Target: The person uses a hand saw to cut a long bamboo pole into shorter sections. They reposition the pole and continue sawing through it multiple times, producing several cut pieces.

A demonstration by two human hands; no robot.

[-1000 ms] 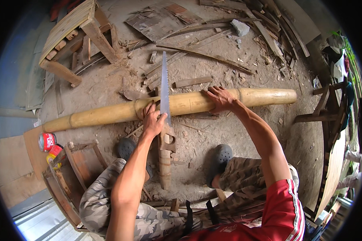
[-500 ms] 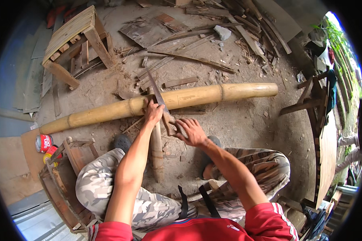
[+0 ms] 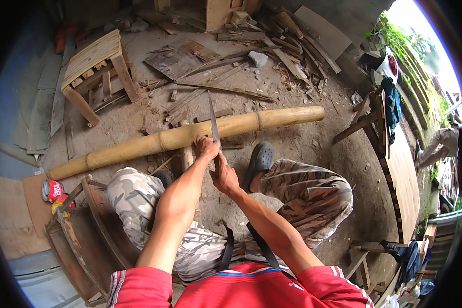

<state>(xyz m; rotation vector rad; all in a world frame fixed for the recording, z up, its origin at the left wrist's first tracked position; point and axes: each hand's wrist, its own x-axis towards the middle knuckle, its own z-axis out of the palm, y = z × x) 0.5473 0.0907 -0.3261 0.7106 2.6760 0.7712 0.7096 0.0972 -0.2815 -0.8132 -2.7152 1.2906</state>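
Note:
A long yellow bamboo pole (image 3: pixel 179 136) lies crosswise before me. A handsaw (image 3: pixel 213 120) crosses it near the middle, its blade tip pointing away from me. My right hand (image 3: pixel 225 177) is closed round the saw's handle, which it mostly hides. Just left of the blade, my left hand (image 3: pixel 208 147) grips the near side of the pole, with the fingertips partly hidden. Under the pole, a wooden post (image 3: pixel 188 158) runs toward me between my legs. My right foot, in a dark clog (image 3: pixel 262 159), is set near the pole.
A slatted wooden stool (image 3: pixel 93 64) stands at the far left. Scrap boards (image 3: pixel 292 38) and a pale stone (image 3: pixel 258 59) lie at the back. Paint cans (image 3: pixel 52 191) and a wooden frame (image 3: pixel 87 220) are at my left. A board-topped bench (image 3: pixel 403 174) stands right; a person (image 3: pixel 441 146) is beyond it.
My right hand with the saw handle has come closer to my left hand, and the blade points straighter ahead. My right foot has moved forward toward the pole. The view has shifted somewhat.

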